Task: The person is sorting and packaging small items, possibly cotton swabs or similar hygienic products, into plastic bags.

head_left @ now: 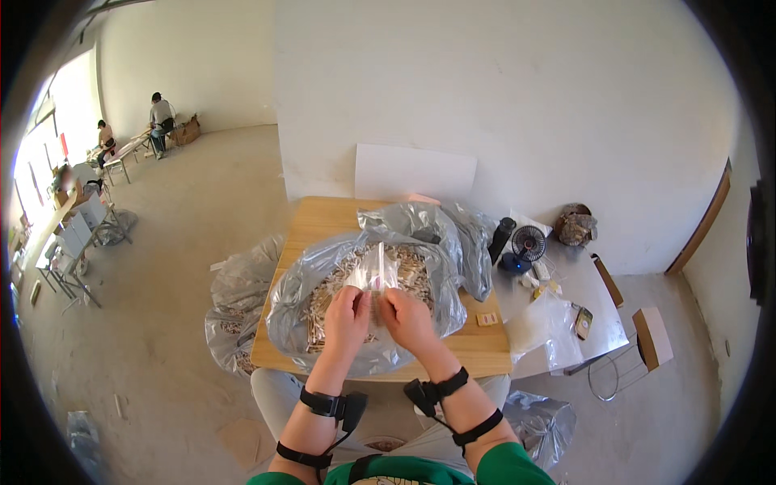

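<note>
Between my two hands is a small clear plastic bag (378,265), held upright. My left hand (347,318) pinches its left side and my right hand (406,316) pinches its right side, fingers curled in. Both hands are over a large grey plastic bag (284,311) lying spread on the wooden table (323,218). A heap of small tan and brown pieces (415,275) fills that bag; they are too small to name. What lies inside the small bag, behind my fingers, is hard to make out.
A small yellowish box (487,319) lies near the table's right edge. On the side table (594,279) are a black fan (529,242), a dark bottle (501,239) and clear plastic bags (550,327). More filled bags (234,299) rest left of the table. People (161,121) work far left.
</note>
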Action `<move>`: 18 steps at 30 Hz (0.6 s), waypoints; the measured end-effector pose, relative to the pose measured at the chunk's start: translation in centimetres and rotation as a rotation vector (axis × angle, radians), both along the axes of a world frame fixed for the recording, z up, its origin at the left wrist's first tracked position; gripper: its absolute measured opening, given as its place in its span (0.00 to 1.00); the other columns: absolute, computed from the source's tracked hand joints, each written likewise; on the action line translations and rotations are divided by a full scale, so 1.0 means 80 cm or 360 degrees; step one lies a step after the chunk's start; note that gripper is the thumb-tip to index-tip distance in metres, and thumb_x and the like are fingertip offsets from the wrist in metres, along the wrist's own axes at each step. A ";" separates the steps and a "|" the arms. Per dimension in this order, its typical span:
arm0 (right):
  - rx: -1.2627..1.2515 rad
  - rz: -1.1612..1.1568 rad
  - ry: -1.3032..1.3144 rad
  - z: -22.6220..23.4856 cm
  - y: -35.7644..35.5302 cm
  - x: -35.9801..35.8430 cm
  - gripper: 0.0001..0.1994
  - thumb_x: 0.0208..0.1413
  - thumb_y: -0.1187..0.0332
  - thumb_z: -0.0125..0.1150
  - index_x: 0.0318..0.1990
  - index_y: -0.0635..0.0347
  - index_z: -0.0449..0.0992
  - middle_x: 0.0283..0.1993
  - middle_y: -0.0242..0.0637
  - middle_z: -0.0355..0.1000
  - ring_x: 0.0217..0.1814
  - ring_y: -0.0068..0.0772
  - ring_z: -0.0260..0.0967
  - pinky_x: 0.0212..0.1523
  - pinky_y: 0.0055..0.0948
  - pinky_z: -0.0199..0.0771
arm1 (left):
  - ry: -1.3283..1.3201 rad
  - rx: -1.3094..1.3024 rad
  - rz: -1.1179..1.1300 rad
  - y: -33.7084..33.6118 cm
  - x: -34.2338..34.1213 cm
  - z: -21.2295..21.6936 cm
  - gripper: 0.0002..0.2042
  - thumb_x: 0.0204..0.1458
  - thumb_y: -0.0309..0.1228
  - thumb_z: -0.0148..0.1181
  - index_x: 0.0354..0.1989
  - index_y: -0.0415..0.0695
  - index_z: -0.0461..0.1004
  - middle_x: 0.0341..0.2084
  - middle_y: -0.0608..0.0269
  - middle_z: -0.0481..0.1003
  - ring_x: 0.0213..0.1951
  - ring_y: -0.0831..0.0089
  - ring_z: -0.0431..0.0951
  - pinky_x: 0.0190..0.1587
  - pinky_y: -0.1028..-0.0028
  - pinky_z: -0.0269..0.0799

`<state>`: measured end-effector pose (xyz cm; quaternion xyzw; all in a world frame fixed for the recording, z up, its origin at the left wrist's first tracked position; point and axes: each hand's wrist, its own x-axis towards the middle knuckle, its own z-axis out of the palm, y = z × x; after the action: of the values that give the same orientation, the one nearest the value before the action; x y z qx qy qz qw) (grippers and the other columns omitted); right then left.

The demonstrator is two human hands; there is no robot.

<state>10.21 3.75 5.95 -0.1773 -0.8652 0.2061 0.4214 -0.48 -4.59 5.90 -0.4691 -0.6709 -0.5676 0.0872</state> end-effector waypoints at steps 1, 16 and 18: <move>-0.0054 0.0011 -0.0012 0.001 -0.005 -0.001 0.07 0.53 0.69 0.53 0.26 0.59 0.66 0.23 0.45 0.67 0.25 0.50 0.66 0.24 0.39 0.65 | 0.0033 -0.0108 0.0021 -0.003 0.002 0.014 0.10 0.50 0.32 0.57 0.24 0.39 0.67 0.20 0.54 0.69 0.23 0.55 0.70 0.26 0.63 0.66; -0.0622 0.0178 0.0110 -0.012 -0.026 0.000 0.07 0.49 0.72 0.60 0.35 0.63 0.69 0.25 0.37 0.71 0.24 0.25 0.68 0.26 0.24 0.68 | -0.0124 -0.0469 -0.0155 -0.004 -0.016 0.021 0.08 0.44 0.30 0.55 0.24 0.37 0.73 0.21 0.50 0.74 0.27 0.54 0.75 0.30 0.63 0.69; -0.0689 0.0204 0.0155 -0.013 -0.024 0.000 0.09 0.50 0.72 0.59 0.37 0.64 0.68 0.26 0.34 0.71 0.25 0.20 0.67 0.27 0.21 0.68 | -0.0202 -0.0453 -0.0174 -0.007 -0.012 0.018 0.08 0.44 0.30 0.56 0.24 0.37 0.73 0.21 0.50 0.74 0.27 0.55 0.75 0.30 0.64 0.69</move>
<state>10.22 1.85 4.87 -0.1982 -0.7889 0.4216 0.4009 -1.47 -5.18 7.37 -0.4757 -0.7222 -0.4992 -0.0535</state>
